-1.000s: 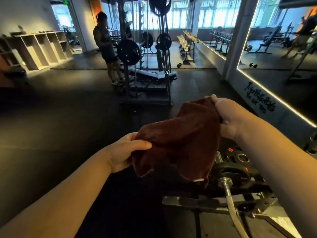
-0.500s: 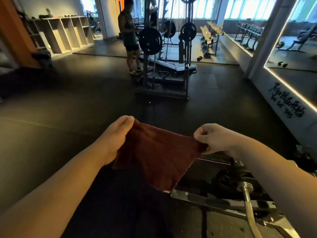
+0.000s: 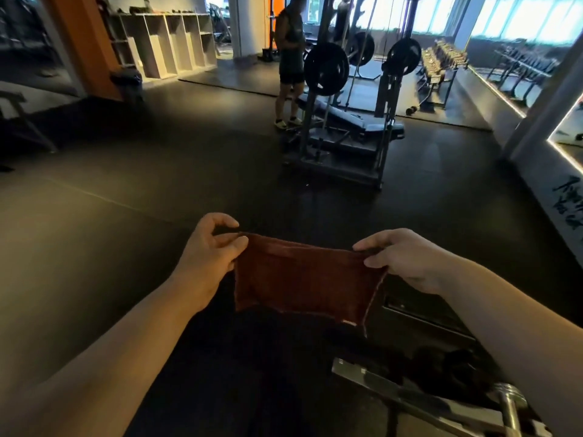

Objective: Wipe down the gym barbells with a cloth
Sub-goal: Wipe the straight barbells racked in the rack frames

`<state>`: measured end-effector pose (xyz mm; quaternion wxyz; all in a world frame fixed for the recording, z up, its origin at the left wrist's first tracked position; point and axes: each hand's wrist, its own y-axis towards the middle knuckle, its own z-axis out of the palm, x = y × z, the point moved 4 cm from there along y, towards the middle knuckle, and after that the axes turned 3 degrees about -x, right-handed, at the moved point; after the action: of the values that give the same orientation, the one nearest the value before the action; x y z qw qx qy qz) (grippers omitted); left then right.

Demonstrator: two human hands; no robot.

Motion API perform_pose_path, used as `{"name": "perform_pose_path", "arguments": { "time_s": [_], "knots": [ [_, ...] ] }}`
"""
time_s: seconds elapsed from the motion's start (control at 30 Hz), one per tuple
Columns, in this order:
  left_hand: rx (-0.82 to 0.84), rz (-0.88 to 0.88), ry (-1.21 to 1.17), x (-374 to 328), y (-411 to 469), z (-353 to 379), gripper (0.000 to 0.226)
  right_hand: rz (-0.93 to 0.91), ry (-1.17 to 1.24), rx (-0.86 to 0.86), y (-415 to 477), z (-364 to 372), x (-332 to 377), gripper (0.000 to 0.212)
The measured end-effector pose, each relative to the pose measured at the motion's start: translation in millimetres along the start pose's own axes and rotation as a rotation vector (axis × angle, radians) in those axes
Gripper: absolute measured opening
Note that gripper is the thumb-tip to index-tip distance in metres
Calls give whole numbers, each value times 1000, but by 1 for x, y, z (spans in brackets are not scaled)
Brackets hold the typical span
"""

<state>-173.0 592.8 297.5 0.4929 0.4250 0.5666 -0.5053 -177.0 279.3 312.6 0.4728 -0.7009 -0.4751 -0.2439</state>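
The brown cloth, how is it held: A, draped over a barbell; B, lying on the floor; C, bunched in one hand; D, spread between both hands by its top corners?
D: the left hand and the right hand each pinch a top corner of the cloth, which hangs spread between them.

Dark red-brown rectangular cloth (image 3: 303,285): soft woven fabric, matt, short fuzzy nap, paler stitched hem along lower right edge. Silver barbell end (image 3: 509,402): bare metal, polished, bright glints. Grey flat rack rail (image 3: 394,394): metal, smooth, dull sheen. Black gym floor (image 3: 157,184): rubber-like, matt, faint soft reflections. Black round weight plate (image 3: 326,68): matt dark finish. White cubby shelves (image 3: 167,42): smooth, flat painted look.
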Motion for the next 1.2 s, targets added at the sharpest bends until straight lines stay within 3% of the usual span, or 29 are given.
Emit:
{"name": "perform_pose_path", "arguments": {
  "time_s": [0.1,0.23,0.37,0.47,0.6,0.77,0.9,0.97,1.03,1.1,1.17,1.2],
  "knots": [
    [30,31,119,2,7,-13,30,-15,9,74,13,13,14,27],
    [18,137,346,3,18,-30,39,-152,-300,111,23,27,25,27],
    [-50,264,593,-1,24,-39,23,-288,-412,7,33,34,36,10],
    [-85,340,739,-6,31,-42,14,-350,-397,-24,39,33,41,17],
    [11,165,680,-8,26,-13,2,-336,-205,29,42,39,44,20],
    [78,10,444,-13,10,55,15,-405,-89,288,32,65,51,18],
    [203,-157,144,-16,2,94,31,-493,-265,357,33,59,45,34],
    [149,-100,189,-23,8,98,30,-517,-306,330,42,44,43,26],
    [106,68,342,-31,19,95,38,-494,-269,366,50,26,40,22],
    [306,150,551,-28,24,108,55,-472,-201,441,58,13,38,21],
    [444,93,652,-19,28,127,42,-451,-85,486,65,-2,39,21],
    [438,72,644,-17,32,137,28,-418,1,497,71,-10,37,23]
  ]
}}
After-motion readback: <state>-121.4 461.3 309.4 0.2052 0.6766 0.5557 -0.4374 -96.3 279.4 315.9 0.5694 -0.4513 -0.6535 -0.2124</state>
